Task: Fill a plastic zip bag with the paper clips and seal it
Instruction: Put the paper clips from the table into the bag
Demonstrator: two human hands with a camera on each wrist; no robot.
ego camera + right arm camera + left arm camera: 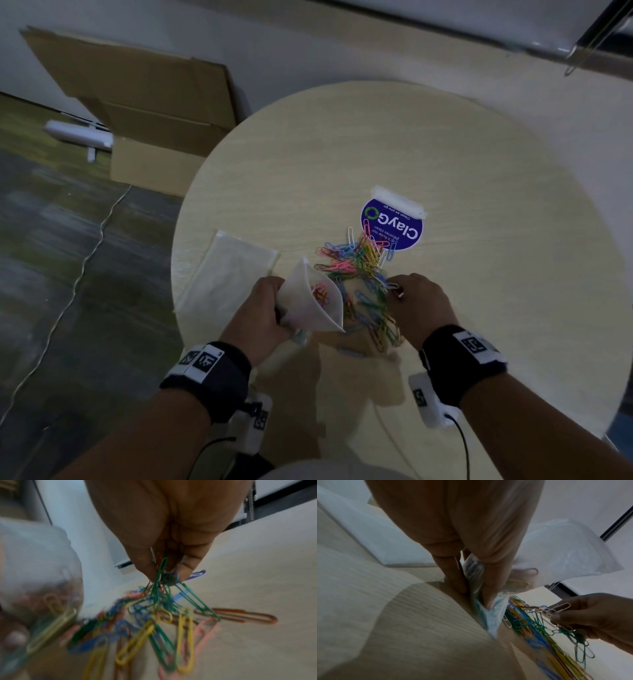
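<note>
A clear zip bag [310, 301] stands tilted with its mouth open, a few coloured paper clips [320, 294] inside. My left hand [262, 313] grips the bag low down; in the left wrist view its fingers [489, 588] pinch the crumpled bottom of the bag [565, 550]. A pile of coloured paper clips [359, 263] lies on the round table just right of the bag. My right hand [416, 306] pinches a tangled bunch of clips [164, 592] at the pile's near edge; in the right wrist view the bunch hangs from the fingertips [149, 569].
A stack of flat plastic bags [222, 274] lies left of the held bag. A blue round sticker [394, 226] with a white strip sits behind the pile. The pale wooden table [479, 274] has bare surface right and behind. Cardboard boxes [154, 120] stand on the floor at left.
</note>
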